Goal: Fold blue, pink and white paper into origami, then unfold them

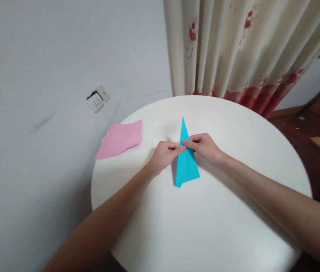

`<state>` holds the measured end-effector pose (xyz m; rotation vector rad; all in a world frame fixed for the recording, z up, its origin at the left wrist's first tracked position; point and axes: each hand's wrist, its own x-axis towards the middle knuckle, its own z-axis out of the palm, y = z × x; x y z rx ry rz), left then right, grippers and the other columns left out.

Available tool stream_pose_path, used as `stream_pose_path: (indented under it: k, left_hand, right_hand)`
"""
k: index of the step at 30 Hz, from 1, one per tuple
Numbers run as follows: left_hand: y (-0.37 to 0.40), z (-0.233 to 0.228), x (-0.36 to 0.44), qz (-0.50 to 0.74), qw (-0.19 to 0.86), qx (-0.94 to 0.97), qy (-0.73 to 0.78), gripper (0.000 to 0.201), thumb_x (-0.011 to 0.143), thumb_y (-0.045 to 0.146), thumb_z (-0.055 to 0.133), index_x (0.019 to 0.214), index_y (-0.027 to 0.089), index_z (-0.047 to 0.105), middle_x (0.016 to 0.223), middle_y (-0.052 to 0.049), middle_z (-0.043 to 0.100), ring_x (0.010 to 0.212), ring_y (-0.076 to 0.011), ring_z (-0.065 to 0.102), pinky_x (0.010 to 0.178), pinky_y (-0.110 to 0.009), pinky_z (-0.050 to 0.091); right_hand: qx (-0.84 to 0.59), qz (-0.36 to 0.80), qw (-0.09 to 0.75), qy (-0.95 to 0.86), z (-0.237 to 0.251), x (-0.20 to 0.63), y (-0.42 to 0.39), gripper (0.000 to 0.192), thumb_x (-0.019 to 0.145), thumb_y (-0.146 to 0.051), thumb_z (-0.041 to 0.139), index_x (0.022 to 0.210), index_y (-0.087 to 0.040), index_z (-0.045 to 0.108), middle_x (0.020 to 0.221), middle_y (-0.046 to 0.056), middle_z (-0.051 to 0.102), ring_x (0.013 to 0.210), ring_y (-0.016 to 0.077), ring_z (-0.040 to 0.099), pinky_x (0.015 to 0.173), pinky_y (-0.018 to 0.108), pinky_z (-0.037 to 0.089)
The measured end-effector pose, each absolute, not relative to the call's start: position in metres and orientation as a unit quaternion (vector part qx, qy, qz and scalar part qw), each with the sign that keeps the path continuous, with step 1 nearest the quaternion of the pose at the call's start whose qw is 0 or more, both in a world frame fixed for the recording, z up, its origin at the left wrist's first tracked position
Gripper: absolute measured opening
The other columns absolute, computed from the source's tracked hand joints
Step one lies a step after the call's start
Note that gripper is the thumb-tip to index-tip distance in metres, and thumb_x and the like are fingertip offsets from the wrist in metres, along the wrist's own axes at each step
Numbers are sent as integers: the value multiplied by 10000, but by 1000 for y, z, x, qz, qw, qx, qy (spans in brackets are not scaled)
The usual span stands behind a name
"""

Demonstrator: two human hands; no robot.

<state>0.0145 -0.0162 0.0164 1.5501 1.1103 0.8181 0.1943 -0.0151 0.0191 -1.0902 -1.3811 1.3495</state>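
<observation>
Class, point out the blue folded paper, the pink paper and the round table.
blue folded paper (187, 170): head view, lower flat part.
pink paper (121, 139): head view, middle of sheet.
round table (205, 226): head view, bare top.

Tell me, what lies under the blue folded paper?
Under the blue folded paper is the round white table. Both hands pinch its middle. Whether anything lies beneath the paper is hidden.

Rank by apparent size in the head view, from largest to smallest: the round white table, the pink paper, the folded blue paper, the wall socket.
1. Round white table, by far the largest.
2. Pink paper and folded blue paper: they look about alike, and both hands hide part of the blue one, so I do not rank them.
3. Wall socket, the smallest.
</observation>
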Motion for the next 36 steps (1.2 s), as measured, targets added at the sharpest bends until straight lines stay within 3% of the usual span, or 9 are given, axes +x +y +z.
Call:
stream_pose_path:
  k: [4, 8, 14, 20, 24, 27, 32, 36]
  left_hand:
    - [-19, 18, 15, 338, 506, 647, 460, 391, 787, 522, 684, 726, 139, 727, 642, -18, 602, 582, -121, 468, 546, -255, 337]
    - [-19, 14, 12, 308, 507, 662, 458, 387, 784, 526, 678, 683, 153, 713, 556, -9, 557, 502, -117, 440, 492, -255, 296]
    - [-18, 15, 8, 301, 467, 694, 459, 402, 788, 516, 668, 604, 159, 691, 545, -18, 551, 506, -115, 420, 496, -259, 252]
    - [-11, 25, -3, 307, 478, 676, 469, 337, 777, 486, 694, 712, 161, 757, 620, -44, 610, 586, -130, 474, 536, -255, 295]
    - [-3, 22, -4, 422, 458, 607, 493, 386, 807, 541, 658, 834, 171, 767, 729, -43, 617, 634, -122, 467, 565, -253, 311]
    - [-5, 20, 4, 409, 491, 607, 473, 436, 803, 587, 644, 908, 181, 766, 793, -48, 626, 679, -131, 483, 574, -253, 315]
    - [-14, 24, 14, 383, 532, 622, 428, 381, 779, 531, 696, 736, 153, 730, 659, -10, 549, 631, -119, 422, 573, -265, 285]
    - [-12, 25, 12, 410, 537, 601, 427, 362, 757, 490, 732, 633, 153, 685, 590, 11, 487, 594, -108, 379, 574, -274, 271]
  right_hand:
    - [-433, 563, 506, -488, 12, 198, -9, 383, 666, -516, 783, 621, -166, 635, 642, 18, 605, 613, 135, 503, 624, 307, 414]
    - [-456, 550, 556, -426, 10, 211, 3, 344, 656, -472, 800, 636, -171, 634, 707, 38, 635, 665, 149, 549, 689, 317, 453]
    - [-485, 520, 596, -373, 8, 226, 19, 307, 638, -421, 808, 667, -184, 616, 769, 42, 644, 712, 162, 566, 688, 310, 469]
    - [-477, 492, 664, -299, 8, 246, 31, 223, 686, -309, 775, 668, -187, 589, 740, 24, 615, 691, 144, 532, 649, 287, 450]
    - [-457, 561, 580, -375, 14, 239, 22, 249, 674, -346, 794, 675, -158, 630, 719, 35, 631, 678, 143, 539, 661, 289, 449]
    - [-435, 608, 485, -454, 20, 219, 1, 333, 652, -431, 811, 637, -145, 641, 655, 29, 623, 604, 126, 506, 619, 286, 432]
    - [-408, 621, 396, -540, 24, 192, -25, 388, 674, -512, 775, 653, -137, 679, 619, 15, 615, 558, 103, 465, 550, 266, 375]
    - [-399, 628, 362, -561, 23, 189, -27, 422, 664, -530, 773, 562, -157, 602, 533, -29, 524, 503, 79, 390, 497, 253, 314]
